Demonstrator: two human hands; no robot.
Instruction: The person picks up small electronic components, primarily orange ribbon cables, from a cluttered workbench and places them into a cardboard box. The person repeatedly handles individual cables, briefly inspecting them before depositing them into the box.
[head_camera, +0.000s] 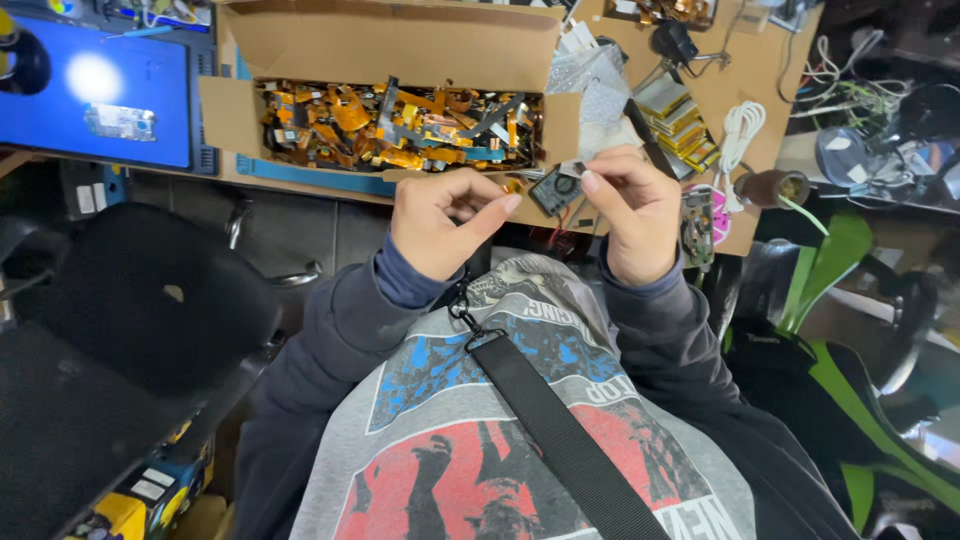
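Fingers of the left hand (440, 222) curl shut around something too small to see, while the right hand (632, 208) pinches a tiny part (575, 170) at its tip — raised close for inspection, likely (detail blurred) — just behind lies the cardboard box (400, 45) of orange flex cables (400, 125) on the worktop (745, 90)

A tiny dark part (572, 170) pinched above the cardboard box's (390, 45) edge.

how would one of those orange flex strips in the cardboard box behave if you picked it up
Probably floppy: the orange flex strips lie bent and tangled in the cardboard box. Likely very light, being thin ribbons. Neighbours may snag and lift along, since they overlap.
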